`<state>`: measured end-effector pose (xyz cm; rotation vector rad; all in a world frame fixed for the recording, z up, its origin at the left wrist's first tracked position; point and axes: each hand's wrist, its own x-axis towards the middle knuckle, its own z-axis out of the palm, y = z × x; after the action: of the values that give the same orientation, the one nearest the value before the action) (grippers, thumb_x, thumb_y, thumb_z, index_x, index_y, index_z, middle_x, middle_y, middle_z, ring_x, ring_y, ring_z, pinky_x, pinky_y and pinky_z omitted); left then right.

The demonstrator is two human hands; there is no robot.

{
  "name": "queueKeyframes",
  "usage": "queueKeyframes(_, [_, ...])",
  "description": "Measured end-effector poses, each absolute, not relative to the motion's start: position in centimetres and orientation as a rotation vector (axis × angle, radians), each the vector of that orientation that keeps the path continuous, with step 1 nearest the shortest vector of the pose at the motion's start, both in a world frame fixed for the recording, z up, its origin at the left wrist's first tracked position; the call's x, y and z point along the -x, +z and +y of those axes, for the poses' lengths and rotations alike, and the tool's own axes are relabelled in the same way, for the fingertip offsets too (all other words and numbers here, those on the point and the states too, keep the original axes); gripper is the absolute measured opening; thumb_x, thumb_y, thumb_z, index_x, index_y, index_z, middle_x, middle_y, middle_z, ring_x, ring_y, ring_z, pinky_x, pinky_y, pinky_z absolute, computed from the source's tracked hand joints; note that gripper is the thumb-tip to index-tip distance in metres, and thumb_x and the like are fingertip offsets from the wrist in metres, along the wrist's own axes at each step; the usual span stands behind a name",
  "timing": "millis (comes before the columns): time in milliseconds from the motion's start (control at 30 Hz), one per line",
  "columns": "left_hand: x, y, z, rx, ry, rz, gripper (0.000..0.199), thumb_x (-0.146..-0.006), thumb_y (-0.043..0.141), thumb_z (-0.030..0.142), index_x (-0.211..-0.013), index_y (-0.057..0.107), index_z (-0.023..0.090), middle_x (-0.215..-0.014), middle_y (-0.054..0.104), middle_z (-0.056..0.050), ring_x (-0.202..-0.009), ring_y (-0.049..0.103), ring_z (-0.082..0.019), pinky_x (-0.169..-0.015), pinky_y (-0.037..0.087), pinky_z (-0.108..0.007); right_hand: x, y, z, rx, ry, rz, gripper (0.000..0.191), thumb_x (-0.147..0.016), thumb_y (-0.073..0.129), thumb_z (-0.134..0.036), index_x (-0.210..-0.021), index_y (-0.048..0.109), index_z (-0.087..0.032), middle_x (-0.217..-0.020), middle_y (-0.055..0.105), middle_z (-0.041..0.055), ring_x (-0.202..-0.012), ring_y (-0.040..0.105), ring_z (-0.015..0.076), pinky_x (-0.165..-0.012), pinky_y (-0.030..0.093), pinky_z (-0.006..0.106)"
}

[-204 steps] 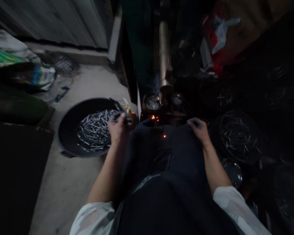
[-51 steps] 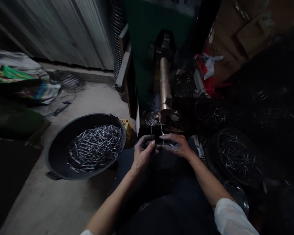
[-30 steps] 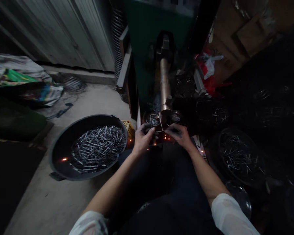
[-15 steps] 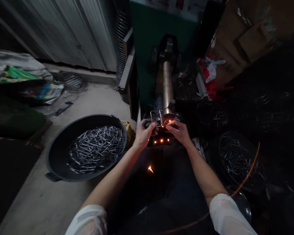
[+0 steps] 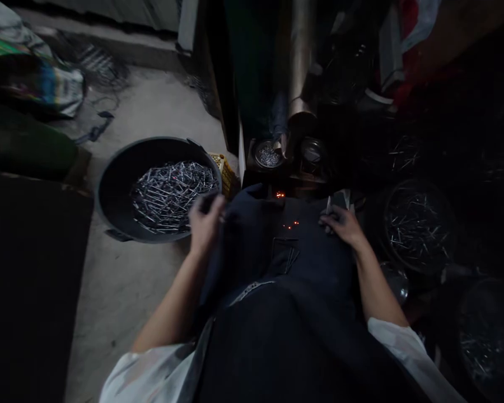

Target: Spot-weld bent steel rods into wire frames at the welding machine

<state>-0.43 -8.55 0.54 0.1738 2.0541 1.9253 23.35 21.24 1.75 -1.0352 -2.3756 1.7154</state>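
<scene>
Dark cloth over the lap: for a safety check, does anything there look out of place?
Loose metal rods and a bent wire lie on the dark cloth, apart from the heap in the pan; orange sparks nearby could perhaps singe it.

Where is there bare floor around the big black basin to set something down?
Bare floor lies beyond the basin, up to the wall ledge, and on its near side, between the dark surface and your left forearm. It's crowded on your right, with containers of metal pieces, and around the small dish near the metal cylinder.
</scene>
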Motion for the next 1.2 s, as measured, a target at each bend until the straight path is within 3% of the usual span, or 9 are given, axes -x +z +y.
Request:
queueKeyframes(100, [-5.4,-0.3,-6.9,-1.063,1.167,2.183,0.021,-0.083,0.072,0.04,-0.091,0.07,0.021,-0.09,0.067,-0.007,-0.086,0.062,-0.023,-0.071,0.05,-0.031,-23.5,0.2,20.6,1.035,1.557,-2.417,0.034,-0.081,0.073,-0.05,-0.09,0.065,-0.018,-0.07,0.072,0.0025,-0.047,0.06,0.0112,-0.046,0.046,0.021])
queueKeyframes(200, [-9.3,-1.4,-3.8,-1.559,0.437,2.183,0.017,-0.092,0.053,0.018,-0.095,0.069,0.015,-0.106,0.063,-0.017,-0.1,0.058,-0.03,-0.068,0.048,-0.034,-23.0,-0.2,20.3,1.028,1.498,-2.419,0.034,-0.082,0.071,-0.051,-0.09,0.064,-0.019,-0.071,0.073,0.0024,-0.045,0.059,0.0115,-0.045,0.043,0.021])
queueKeyframes(333, [-10.5,-2.3,-1.5,-1.731,0.155,2.06,0.024,-0.093,0.046,0.01,-0.088,0.069,0.011,-0.104,0.063,-0.021,-0.105,0.056,-0.031,-0.067,0.047,-0.035,-23.1,0.0,20.1,0.99,1.433,-2.424,0.034,-0.083,0.07,-0.053,-0.087,0.062,-0.02,-0.07,0.072,0.0024,-0.049,0.061,0.013,-0.046,0.043,0.021])
queueKeyframes(467, [-9.7,-1.2,-3.0,-1.676,0.209,2.062,0.021,-0.093,0.048,0.011,-0.095,0.068,0.013,-0.099,0.065,-0.019,-0.098,0.059,-0.028,-0.063,0.045,-0.032,-23.6,-0.1,20.2,0.998,1.4,-2.344,0.035,-0.081,0.073,-0.052,-0.086,0.058,-0.022,-0.067,0.07,0.0009,-0.053,0.063,0.0148,-0.047,0.044,0.021])
queueKeyframes(600, [-7.0,0.3,-5.0,-1.365,0.402,2.186,0.012,-0.094,0.051,0.021,-0.097,0.063,0.018,-0.08,0.066,-0.009,-0.071,0.059,-0.021,-0.06,0.04,-0.029,-23.3,0.0,20.1,1.047,1.545,-2.159,0.037,-0.077,0.079,-0.05,-0.088,0.055,-0.023,-0.063,0.068,-0.0016,-0.044,0.057,0.0128,-0.041,0.04,0.021])
queueKeyframes(733, [-3.7,0.9,-5.0,-0.897,1.101,2.285,0.019,-0.094,0.054,0.037,-0.085,0.057,0.02,-0.069,0.058,0.0,-0.062,0.053,-0.015,-0.06,0.038,-0.025,-21.5,1.1,18.3,0.98,1.729,-1.935,0.033,-0.079,0.079,-0.046,-0.089,0.06,-0.021,-0.06,0.068,-0.0032,-0.035,0.051,0.0095,-0.037,0.039,0.021])
queueKeyframes(867, [-3.0,1.2,-3.8,-0.456,1.593,2.027,0.029,-0.084,0.066,0.046,-0.081,0.055,0.019,-0.063,0.05,0.004,-0.056,0.049,-0.012,-0.053,0.039,-0.022,-19.2,3.2,15.8,0.566,1.763,-2.039,0.023,-0.088,0.073,-0.039,-0.1,0.07,-0.02,-0.086,0.077,0.0034,-0.072,0.075,0.0166,-0.072,0.06,0.029])
queueKeyframes(967, [-3.7,1.8,-3.0,-0.297,1.7,1.815,0.036,-0.08,0.071,0.049,-0.091,0.057,0.018,-0.062,0.051,0.006,-0.05,0.047,-0.01,-0.047,0.043,-0.021,-17.8,4.2,14.5,0.188,1.6,-2.32,0.031,-0.089,0.073,-0.032,-0.119,0.071,-0.024,-0.114,0.076,0.0064,-0.107,0.072,0.0214,-0.096,0.056,0.036])
queueKeyframes(1200, [-4.5,3.6,-2.4,-0.276,1.812,1.645,0.043,-0.075,0.079,0.047,-0.1,0.063,0.015,-0.069,0.062,0.002,-0.054,0.055,-0.011,-0.05,0.051,-0.022,-15.9,3.0,14.2,-0.08,1.32,-2.444,0.033,-0.094,0.067,-0.024,-0.127,0.068,-0.025,-0.118,0.075,0.0073,-0.108,0.072,0.0195,-0.098,0.057,0.034])
